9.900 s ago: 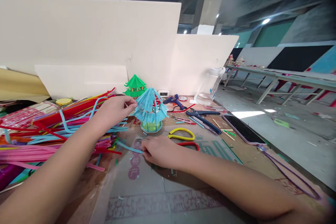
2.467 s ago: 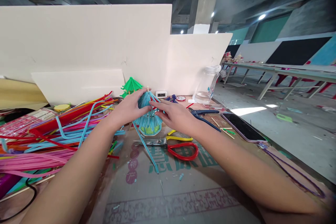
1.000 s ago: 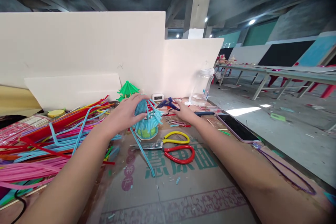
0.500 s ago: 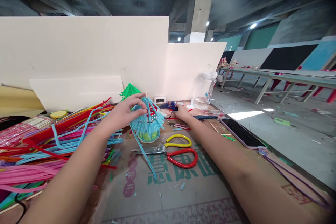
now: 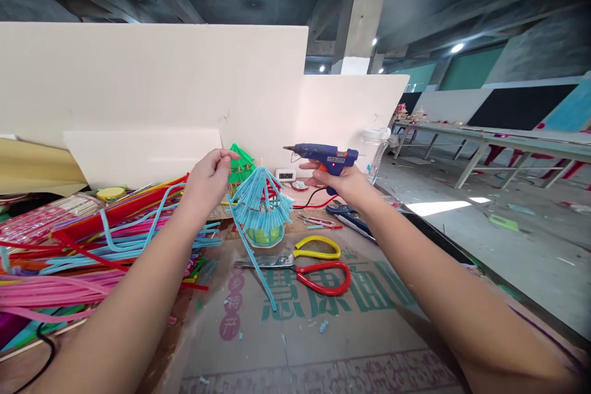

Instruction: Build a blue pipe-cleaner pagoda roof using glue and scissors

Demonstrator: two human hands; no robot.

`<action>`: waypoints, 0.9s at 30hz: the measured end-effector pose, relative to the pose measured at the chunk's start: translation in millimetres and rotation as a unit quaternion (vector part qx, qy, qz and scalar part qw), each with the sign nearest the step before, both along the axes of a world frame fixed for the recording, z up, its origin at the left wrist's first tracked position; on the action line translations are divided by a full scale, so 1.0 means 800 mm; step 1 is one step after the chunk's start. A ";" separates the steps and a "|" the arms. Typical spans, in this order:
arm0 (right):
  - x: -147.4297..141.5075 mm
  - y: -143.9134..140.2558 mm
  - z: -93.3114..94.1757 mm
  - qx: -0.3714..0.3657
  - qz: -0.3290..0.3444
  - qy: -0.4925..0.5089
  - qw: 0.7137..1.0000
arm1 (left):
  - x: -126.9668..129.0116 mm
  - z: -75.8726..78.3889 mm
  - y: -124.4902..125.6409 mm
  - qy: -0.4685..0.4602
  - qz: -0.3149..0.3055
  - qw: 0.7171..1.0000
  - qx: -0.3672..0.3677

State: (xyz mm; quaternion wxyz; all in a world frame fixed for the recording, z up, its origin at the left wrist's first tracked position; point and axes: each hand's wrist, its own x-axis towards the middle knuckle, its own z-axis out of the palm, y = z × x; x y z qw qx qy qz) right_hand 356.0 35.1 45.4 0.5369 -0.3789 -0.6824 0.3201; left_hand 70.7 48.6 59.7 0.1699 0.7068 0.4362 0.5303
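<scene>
A blue pipe-cleaner pagoda model (image 5: 261, 199) stands on a green base at the middle of the cardboard-covered table (image 5: 323, 332). One long blue pipe cleaner (image 5: 252, 258) trails from it toward me. My left hand (image 5: 207, 177) hovers just left of the model's top, fingers loosely curled, holding nothing. My right hand (image 5: 345, 183) grips a blue glue gun (image 5: 323, 152), lifted above the table right of the model, nozzle pointing left toward it. Its red cord runs down behind the model.
A big pile of coloured pipe cleaners (image 5: 87, 240) fills the left side. Red-and-yellow scissors (image 5: 314, 265) lie before the model. A green model (image 5: 241, 163), small clock (image 5: 285, 174) and clear jar (image 5: 376, 144) stand at the white boards; blue pliers (image 5: 344, 212) lie right.
My right hand has picked the glue gun up off the table and raised it. My left hand has let go of the model's top and moved slightly left.
</scene>
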 end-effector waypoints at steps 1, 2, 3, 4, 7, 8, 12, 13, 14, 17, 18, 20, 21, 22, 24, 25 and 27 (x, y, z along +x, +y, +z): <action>-0.006 -0.010 0.005 0.000 0.023 -0.012 1.000 | 0.002 -0.003 0.001 0.048 0.031 0.998 0.007; -0.010 -0.018 0.008 0.003 0.039 -0.039 0.998 | 0.005 -0.007 0.002 0.096 0.047 0.994 0.009; -0.014 -0.024 0.011 0.009 0.047 -0.068 0.997 | 0.007 -0.009 0.002 0.138 0.046 0.989 0.005; -0.017 -0.028 0.013 0.021 0.047 -0.097 0.994 | 0.009 -0.012 0.002 0.167 0.037 0.985 -0.002; -0.018 -0.032 0.015 0.069 0.024 -0.167 0.983 | 0.012 -0.016 0.003 0.211 0.016 0.977 -0.007; -0.016 -0.032 0.014 0.081 0.016 -0.183 0.980 | 0.012 -0.016 0.003 0.218 0.016 0.976 -0.008; -0.010 -0.028 0.009 0.082 -0.004 -0.204 0.975 | 0.011 -0.014 0.003 0.233 0.034 0.971 -0.025; -0.009 -0.028 0.008 0.077 -0.002 -0.202 0.976 | 0.011 -0.014 0.003 0.235 0.040 0.971 -0.027; -0.009 -0.028 0.008 0.074 0.001 -0.198 0.977 | 0.011 -0.013 0.003 0.236 0.047 0.970 -0.027; -0.011 -0.027 0.006 0.059 0.011 -0.196 0.979 | 0.011 -0.013 0.003 0.236 0.059 0.970 -0.030; -0.011 -0.026 0.006 0.055 0.008 -0.201 0.978 | 0.011 -0.013 0.004 0.235 0.059 0.970 -0.033; -0.012 -0.025 0.005 0.057 0.004 -0.216 0.975 | 0.010 -0.014 0.006 0.234 0.063 0.969 -0.039; -0.012 -0.025 0.005 0.063 0.002 -0.222 0.973 | 0.010 -0.014 0.007 0.234 0.067 0.969 -0.041; -0.012 -0.025 0.005 0.069 -0.001 -0.226 0.972 | 0.009 -0.015 0.008 0.233 0.070 0.969 -0.043; -0.012 -0.024 0.005 0.075 -0.004 -0.229 0.970 | 0.009 -0.015 0.009 0.230 0.068 0.970 -0.046; -0.013 -0.024 0.005 0.076 -0.004 -0.230 0.970 | 0.008 -0.015 0.010 0.227 0.064 0.971 -0.046; -0.016 -0.025 0.005 0.078 -0.002 -0.232 0.970 | 0.008 -0.016 0.010 0.224 0.057 0.972 -0.043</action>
